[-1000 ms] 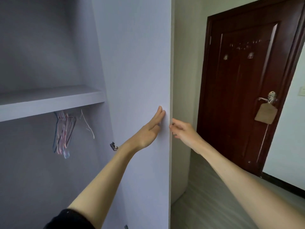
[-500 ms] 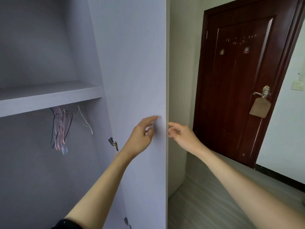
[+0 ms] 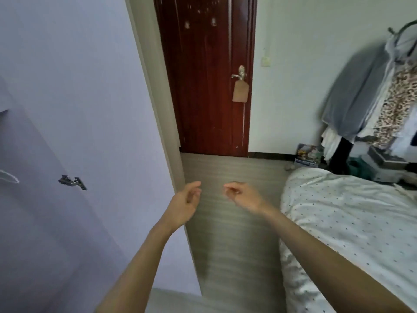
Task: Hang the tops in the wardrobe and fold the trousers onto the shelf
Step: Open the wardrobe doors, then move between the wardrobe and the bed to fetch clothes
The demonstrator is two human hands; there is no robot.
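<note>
Across the middle of the frame both hands now hang free over the grey striped floor: half a second ago the left hand and right hand were at the edge of the pale lilac wardrobe door, and now neither touches it. Both hold nothing, fingers loosely curled. The view has swung to the right and down, so the wardrobe's shelf and coloured hangers are out of sight, while a metal hinge shows at left. Newly in view at the right are a white dotted bed and, at the upper right, a rack of hanging clothes, grey, white and leopard-print, blurred. The dark red wooden door stands shut at top centre, a tan tag hanging from its handle.
</note>
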